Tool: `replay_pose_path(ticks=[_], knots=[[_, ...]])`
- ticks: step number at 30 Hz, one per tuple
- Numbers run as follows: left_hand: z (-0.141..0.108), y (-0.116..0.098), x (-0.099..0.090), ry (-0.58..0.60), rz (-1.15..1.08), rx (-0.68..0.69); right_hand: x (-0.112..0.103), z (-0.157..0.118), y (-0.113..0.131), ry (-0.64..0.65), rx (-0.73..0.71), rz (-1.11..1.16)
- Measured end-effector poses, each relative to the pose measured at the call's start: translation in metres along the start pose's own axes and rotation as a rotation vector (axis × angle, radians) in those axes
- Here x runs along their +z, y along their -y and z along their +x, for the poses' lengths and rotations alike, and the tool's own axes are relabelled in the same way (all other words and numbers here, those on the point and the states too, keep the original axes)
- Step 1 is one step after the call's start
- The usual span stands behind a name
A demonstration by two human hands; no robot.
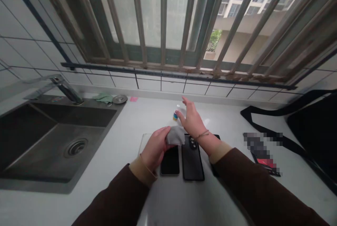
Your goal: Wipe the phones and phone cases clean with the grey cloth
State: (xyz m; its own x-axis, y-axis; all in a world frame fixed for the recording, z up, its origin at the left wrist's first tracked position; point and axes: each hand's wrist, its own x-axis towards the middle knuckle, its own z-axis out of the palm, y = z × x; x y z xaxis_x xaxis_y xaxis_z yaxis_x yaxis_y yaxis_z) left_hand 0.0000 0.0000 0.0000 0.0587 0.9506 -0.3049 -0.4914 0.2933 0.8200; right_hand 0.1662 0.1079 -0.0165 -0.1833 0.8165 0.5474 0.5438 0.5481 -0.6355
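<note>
My left hand [157, 145] is closed on a grey cloth [176, 135], held just over the top end of a dark-screened smartphone [170, 163]. Beyond it stands a small bottle [175, 115] with a blue and yellow label and a pale top. My right hand [191, 118] is beside this bottle with its fingers apart; whether the thumb touches it I cannot tell. Under my right wrist lies a black phone case [193, 161] with camera cut-outs. Another dark flat object [216, 170] is partly hidden by my right forearm, and a clear flat item [143, 141] by my left hand.
To the left is a steel sink [110, 120] with a faucet [70, 91]. A green cloth [103, 98], a metal drain cover [119, 99] and a pink slip [133, 99] lie near it. On the right are a blurred-out package [263, 155] and a black strapped bag [313, 124]. Window bars rise behind.
</note>
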Motion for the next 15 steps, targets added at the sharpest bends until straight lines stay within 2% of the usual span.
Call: replay_pose_path(ticks=[2, 4, 5, 6, 7, 8, 10, 12, 15], knots=[[-0.002, 0.0, 0.0, 0.022, -0.03, 0.007, -0.024, -0.011, 0.013, -0.01, 0.133, 0.076], [-0.004, 0.0, 0.001, 0.077, -0.053, 0.01, -0.046, -0.03, 0.026, 0.085, 0.196, 0.111], [-0.006, 0.0, 0.002, 0.114, -0.053, 0.007, -0.054, -0.041, 0.032, 0.181, 0.237, 0.158], [-0.008, 0.001, 0.003, 0.149, -0.043, 0.002, -0.059, -0.053, 0.038, 0.353, 0.349, 0.319], [-0.009, 0.001, 0.004, 0.18, -0.019, -0.005, -0.063, -0.065, 0.043, 0.459, 0.47, 0.484], [-0.011, 0.003, 0.006, 0.203, 0.015, -0.009, -0.064, -0.075, 0.047, 0.48, 0.556, 0.629], [-0.013, 0.005, 0.008, 0.236, 0.103, -0.012, -0.062, -0.091, 0.054, 0.356, 0.651, 0.851], [-0.015, 0.004, 0.008, 0.24, 0.216, -0.012, -0.06, -0.101, 0.057, 0.228, 0.693, 0.976], [-0.022, -0.007, -0.004, 0.105, 0.566, 0.098, -0.06, -0.105, 0.056, 0.106, 0.747, 1.072]])
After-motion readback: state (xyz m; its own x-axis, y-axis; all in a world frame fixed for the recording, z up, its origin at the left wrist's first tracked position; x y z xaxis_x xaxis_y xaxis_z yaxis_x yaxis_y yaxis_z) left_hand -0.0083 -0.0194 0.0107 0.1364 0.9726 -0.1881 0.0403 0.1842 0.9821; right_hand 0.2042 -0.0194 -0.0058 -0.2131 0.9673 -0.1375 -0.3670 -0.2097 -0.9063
